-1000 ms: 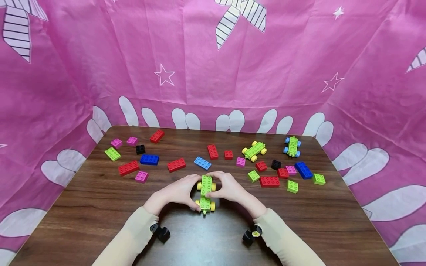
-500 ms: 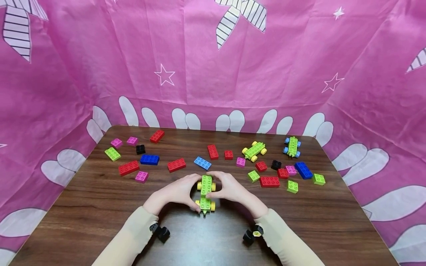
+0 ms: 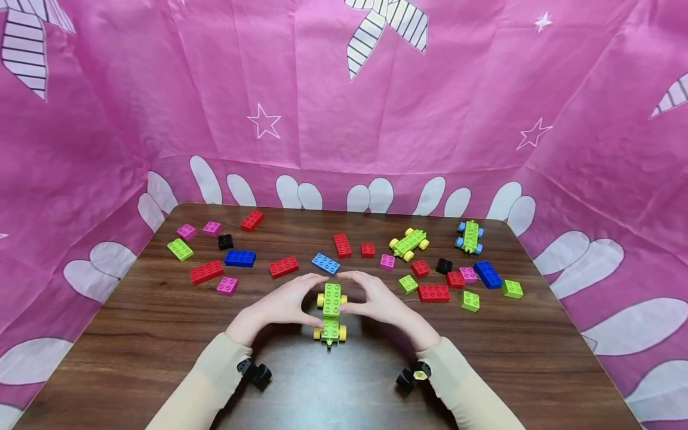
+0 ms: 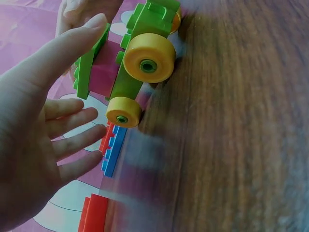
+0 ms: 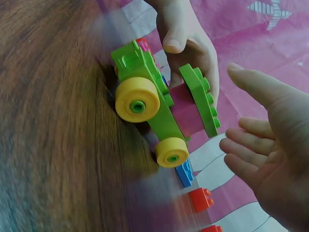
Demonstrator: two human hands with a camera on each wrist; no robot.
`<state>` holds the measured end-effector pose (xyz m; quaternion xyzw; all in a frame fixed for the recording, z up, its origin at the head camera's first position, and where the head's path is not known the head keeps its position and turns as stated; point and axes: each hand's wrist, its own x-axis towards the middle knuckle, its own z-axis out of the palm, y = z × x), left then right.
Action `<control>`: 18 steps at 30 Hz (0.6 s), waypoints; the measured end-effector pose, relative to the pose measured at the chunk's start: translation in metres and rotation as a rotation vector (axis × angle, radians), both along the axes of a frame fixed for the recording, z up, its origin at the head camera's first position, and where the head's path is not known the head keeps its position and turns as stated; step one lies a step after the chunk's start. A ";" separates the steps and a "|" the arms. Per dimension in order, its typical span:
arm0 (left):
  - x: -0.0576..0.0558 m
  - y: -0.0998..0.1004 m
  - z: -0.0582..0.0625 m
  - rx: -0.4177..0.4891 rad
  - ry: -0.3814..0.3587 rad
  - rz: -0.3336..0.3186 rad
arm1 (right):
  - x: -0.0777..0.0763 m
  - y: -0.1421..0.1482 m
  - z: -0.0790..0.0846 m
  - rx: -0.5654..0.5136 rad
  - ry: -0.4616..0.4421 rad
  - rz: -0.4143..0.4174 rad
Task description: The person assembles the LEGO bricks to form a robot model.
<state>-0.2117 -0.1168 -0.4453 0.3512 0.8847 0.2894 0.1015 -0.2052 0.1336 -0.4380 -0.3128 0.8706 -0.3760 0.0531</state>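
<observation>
- The lime-green plastic toy car with four yellow wheels [image 3: 330, 332] stands on the brown wood-grain table [image 3: 484, 364], between your hands.
- Your left hand [image 3: 282, 303] and right hand [image 3: 380, 301] grip nothing, fingers loosely extended; I can't tell whether your left thumb touches the car.
- To steady it well, bring both hands in evenly, off the wheels.
- Press straight down above the square pink plastic block [image 4: 104, 72].

cream sleeves [image 3: 200, 377], black device [image 3: 261, 377] at each wrist, yellow mark [image 3: 420, 375] on right one
</observation>
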 end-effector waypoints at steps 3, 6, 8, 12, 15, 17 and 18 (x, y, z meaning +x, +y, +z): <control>0.000 0.000 0.001 0.009 -0.011 0.006 | -0.003 0.003 -0.001 -0.063 0.012 -0.019; -0.001 -0.001 0.001 0.024 -0.014 0.001 | -0.008 0.005 -0.002 -0.135 0.021 -0.050; -0.001 -0.001 0.002 0.036 -0.015 -0.005 | -0.011 0.008 -0.002 -0.168 0.030 -0.078; -0.001 -0.001 0.003 0.039 -0.022 -0.002 | -0.020 0.013 -0.004 -0.188 0.060 -0.147; 0.000 0.000 0.004 0.032 -0.026 0.008 | -0.028 0.018 -0.005 -0.181 0.088 -0.192; 0.000 0.000 0.005 0.031 -0.028 0.013 | -0.034 0.021 -0.005 -0.173 0.103 -0.220; 0.000 0.000 0.005 0.031 -0.028 0.014 | -0.037 0.023 -0.005 -0.165 0.109 -0.235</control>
